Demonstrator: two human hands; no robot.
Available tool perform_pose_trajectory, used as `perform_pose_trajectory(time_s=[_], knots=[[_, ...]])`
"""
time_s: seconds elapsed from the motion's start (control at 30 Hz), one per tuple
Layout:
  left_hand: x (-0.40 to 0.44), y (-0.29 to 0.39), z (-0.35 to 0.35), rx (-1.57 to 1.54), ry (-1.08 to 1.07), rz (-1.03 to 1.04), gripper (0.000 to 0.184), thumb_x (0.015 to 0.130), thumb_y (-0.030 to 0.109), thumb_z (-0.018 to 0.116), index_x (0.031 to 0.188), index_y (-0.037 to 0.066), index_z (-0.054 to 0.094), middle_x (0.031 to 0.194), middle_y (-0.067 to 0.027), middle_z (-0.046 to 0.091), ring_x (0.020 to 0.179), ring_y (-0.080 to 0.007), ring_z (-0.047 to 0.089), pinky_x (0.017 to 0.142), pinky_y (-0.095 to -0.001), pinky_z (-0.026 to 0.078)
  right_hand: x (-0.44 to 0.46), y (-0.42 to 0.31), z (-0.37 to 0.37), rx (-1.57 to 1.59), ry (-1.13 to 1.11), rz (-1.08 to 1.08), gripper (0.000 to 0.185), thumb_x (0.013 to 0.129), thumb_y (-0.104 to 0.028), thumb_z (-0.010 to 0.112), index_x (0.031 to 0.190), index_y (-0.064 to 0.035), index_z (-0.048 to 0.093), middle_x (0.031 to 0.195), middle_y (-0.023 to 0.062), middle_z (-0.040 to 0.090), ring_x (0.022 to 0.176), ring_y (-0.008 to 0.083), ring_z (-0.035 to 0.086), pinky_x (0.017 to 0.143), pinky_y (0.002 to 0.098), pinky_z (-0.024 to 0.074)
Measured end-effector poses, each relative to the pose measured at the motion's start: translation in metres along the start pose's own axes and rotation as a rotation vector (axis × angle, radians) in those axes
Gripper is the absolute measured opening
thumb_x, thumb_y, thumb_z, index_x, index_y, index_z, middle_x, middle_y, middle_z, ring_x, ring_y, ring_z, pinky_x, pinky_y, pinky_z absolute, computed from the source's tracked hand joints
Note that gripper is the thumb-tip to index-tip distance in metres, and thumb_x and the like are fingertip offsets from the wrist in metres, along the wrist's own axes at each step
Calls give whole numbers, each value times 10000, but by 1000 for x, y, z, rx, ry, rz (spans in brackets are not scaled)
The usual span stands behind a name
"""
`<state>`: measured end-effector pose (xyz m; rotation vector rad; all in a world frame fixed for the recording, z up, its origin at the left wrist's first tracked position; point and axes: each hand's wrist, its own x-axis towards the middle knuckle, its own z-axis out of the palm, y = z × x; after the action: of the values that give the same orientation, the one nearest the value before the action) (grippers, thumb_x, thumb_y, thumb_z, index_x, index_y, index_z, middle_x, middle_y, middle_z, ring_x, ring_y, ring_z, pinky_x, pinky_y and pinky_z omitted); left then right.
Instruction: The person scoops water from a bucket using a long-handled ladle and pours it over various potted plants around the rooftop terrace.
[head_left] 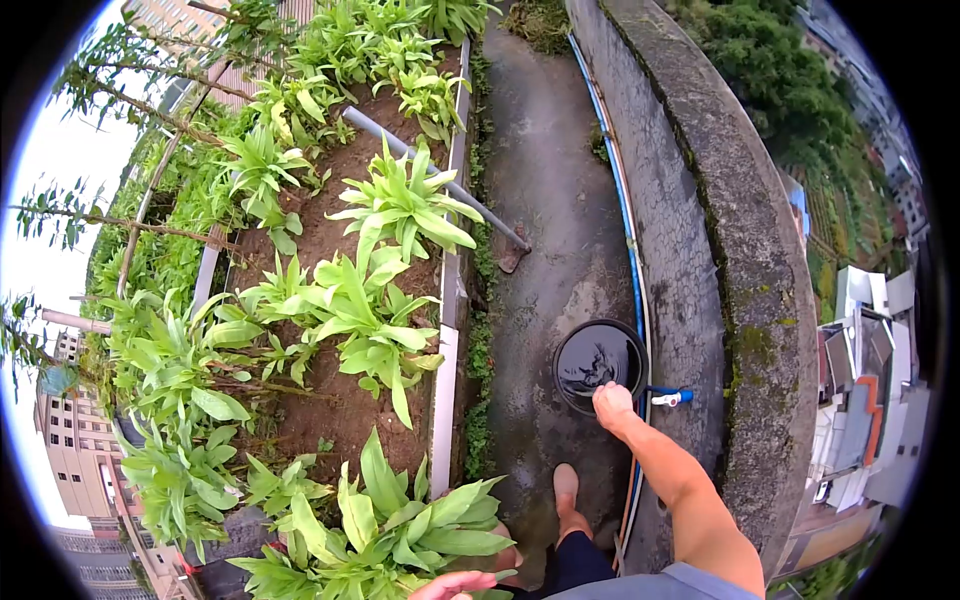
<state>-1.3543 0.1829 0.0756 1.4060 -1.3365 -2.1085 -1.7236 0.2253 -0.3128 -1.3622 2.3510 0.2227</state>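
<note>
My right hand (613,402) curled at rim of bucket (557,367), left hand (456,584) near leaves (400,535); can't tell if either grips. Water (592,352) likely weighs heavy, sloshes; stiff rim best hold.

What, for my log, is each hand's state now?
Left hand: cut off by the frame; cannot be told.
Right hand: closed, at the black bucket; whether it holds anything cannot be told.

Black bucket (557,365), blue-and-white tap (672,398)
</note>
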Motion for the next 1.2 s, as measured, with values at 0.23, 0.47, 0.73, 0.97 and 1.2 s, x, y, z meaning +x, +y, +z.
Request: perform_pose_trajectory(time_s=[0.23, 0.47, 0.73, 0.97, 1.2], knots=[[-8, 30, 42, 68, -55, 0, 424, 965, 298, 620, 1218, -42, 618, 1142, -144, 692, 1070, -219, 638, 970, -360, 470, -120, 23, 3, 510, -62, 459, 274, 790, -163, 640, 917, 76, 677, 823, 227, 688, 763, 330, 714, 735, 416, 592], [0, -14, 39, 106, -145, 67, 429, 920, 230, 660, 1213, -80, 609, 1147, -228, 683, 1046, -325, 678, 960, -443, 514, -120, 39, 56, 1255, -549, 835, 118, 772, -66, 548, 709, 24, 591, 655, 123, 595, 555, 232, 612, 504, 376, 547], [-12, -27, 39, 127, -92, 21, 412, 923, 205, 651, 1221, -76, 608, 1154, -223, 680, 1076, -321, 669, 972, -441, 509, -119, 36, 75, 1483, -549, 956, 161, 928, -156, 604, 903, 3, 593, 686, 125, 611, 534, 212, 589, 482, 375, 532], [-39, -21, 25, 135, -95, -20, 380, 927, 138, 633, 1244, -68, 602, 1189, -214, 671, 1119, -297, 651, 1005, -417, 487, -134, 31, 93, 1358, -503, 932, 228, 886, -126, 664, 721, 4, 577, 518, 57, 436, 387, 172, 399, 350, 363, 376], [-66, -17, 2, 107, -25, 78, 346, 935, 100, 626, 1241, -60, 617, 1164, -174, 689, 1073, -241, 667, 964, -367, 504, -223, -7, 93, 1346, -348, 975, 242, 874, -118, 697, 758, -41, 500, 509, 41, 441, 354, 158, 412, 305, 353, 335]])
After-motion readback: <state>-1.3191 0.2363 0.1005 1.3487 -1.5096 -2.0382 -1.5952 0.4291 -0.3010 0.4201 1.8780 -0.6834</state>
